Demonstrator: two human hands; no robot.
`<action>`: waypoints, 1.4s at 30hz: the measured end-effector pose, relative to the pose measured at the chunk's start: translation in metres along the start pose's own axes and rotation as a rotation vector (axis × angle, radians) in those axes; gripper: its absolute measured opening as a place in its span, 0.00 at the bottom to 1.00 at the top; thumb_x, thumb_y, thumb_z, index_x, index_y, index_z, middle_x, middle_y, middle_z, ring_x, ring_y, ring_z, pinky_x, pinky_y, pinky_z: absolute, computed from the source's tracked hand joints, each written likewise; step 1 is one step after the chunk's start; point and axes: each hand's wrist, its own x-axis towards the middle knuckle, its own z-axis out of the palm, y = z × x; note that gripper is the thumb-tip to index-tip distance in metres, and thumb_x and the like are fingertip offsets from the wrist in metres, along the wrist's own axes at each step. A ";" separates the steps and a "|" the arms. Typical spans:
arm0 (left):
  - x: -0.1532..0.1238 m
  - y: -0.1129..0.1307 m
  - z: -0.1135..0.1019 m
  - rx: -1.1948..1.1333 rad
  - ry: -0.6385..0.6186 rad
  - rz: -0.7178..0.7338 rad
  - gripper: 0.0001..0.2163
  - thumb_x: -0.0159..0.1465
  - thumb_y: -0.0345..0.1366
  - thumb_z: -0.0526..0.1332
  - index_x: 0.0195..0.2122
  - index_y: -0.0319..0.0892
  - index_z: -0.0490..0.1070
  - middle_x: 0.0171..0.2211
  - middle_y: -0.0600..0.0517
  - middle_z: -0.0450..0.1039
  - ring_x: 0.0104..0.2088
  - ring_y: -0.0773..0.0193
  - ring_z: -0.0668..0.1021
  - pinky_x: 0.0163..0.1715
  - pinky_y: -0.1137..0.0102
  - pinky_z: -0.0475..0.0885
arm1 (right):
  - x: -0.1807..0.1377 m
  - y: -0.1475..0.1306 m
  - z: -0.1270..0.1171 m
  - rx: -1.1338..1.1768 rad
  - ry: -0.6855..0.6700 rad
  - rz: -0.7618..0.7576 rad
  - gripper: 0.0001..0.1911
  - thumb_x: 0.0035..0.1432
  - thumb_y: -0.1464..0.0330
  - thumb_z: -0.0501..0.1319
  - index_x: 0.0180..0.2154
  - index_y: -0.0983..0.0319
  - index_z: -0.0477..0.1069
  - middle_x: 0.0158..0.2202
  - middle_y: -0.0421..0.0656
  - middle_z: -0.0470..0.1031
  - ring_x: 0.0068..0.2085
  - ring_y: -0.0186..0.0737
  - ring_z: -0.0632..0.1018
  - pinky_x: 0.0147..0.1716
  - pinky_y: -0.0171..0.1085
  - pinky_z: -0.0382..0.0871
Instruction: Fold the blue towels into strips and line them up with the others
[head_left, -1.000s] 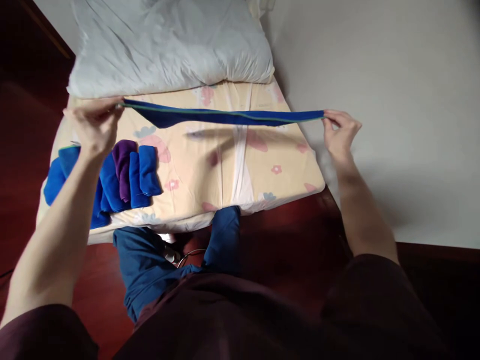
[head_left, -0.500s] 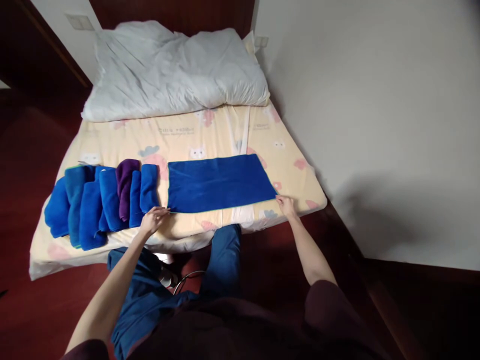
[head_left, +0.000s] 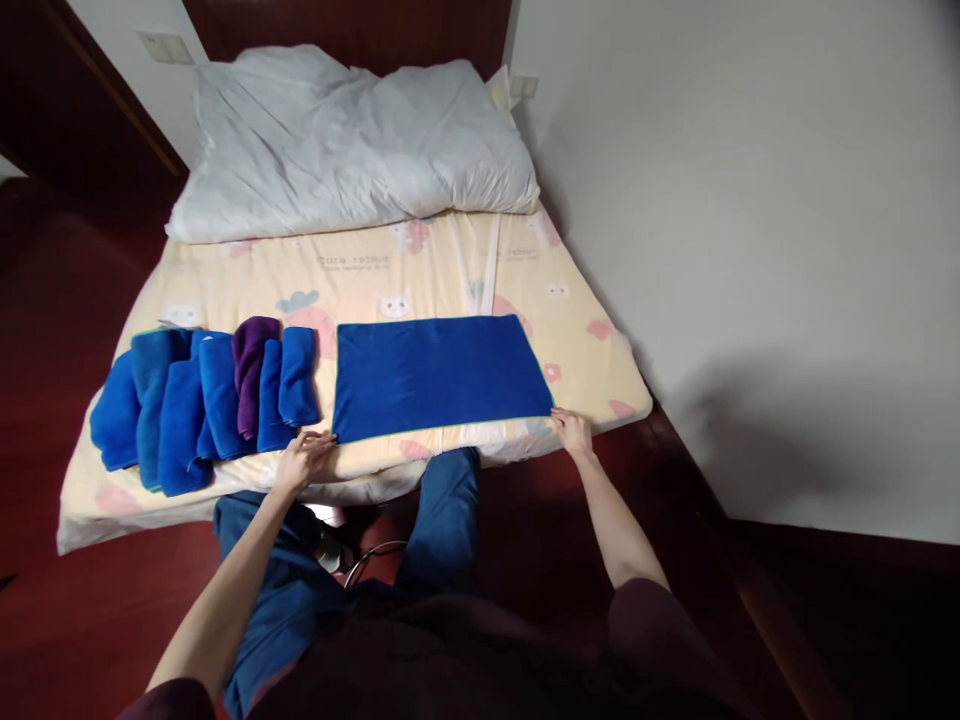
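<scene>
A blue towel point(head_left: 439, 375) with a thin green edge lies spread flat on the near part of the bed point(head_left: 420, 275). My left hand point(head_left: 302, 461) pinches its near left corner. My right hand point(head_left: 572, 432) pinches its near right corner. Both hands sit at the mattress's front edge. To the left of the flat towel lies a row of several folded towels point(head_left: 202, 395), blue ones with one purple towel point(head_left: 250, 370) among them.
A white duvet point(head_left: 352, 135) is heaped at the head of the bed. A pale wall point(head_left: 750, 230) runs along the bed's right side. The floor is dark red wood point(head_left: 90, 600). My knees in blue trousers point(head_left: 442, 510) are against the mattress front.
One second ago I held the towel stretched in the air between both hands. It has since come down flat on the bed and been drawn a little toward me.
</scene>
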 end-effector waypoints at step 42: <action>0.127 0.092 0.088 0.068 0.307 -0.286 0.33 0.75 0.47 0.46 0.76 0.32 0.54 0.78 0.37 0.46 0.78 0.46 0.49 0.76 0.46 0.43 | 0.074 -0.157 0.092 -0.036 0.061 -0.259 0.35 0.77 0.55 0.43 0.77 0.65 0.51 0.79 0.46 0.45 0.79 0.46 0.49 0.78 0.52 0.39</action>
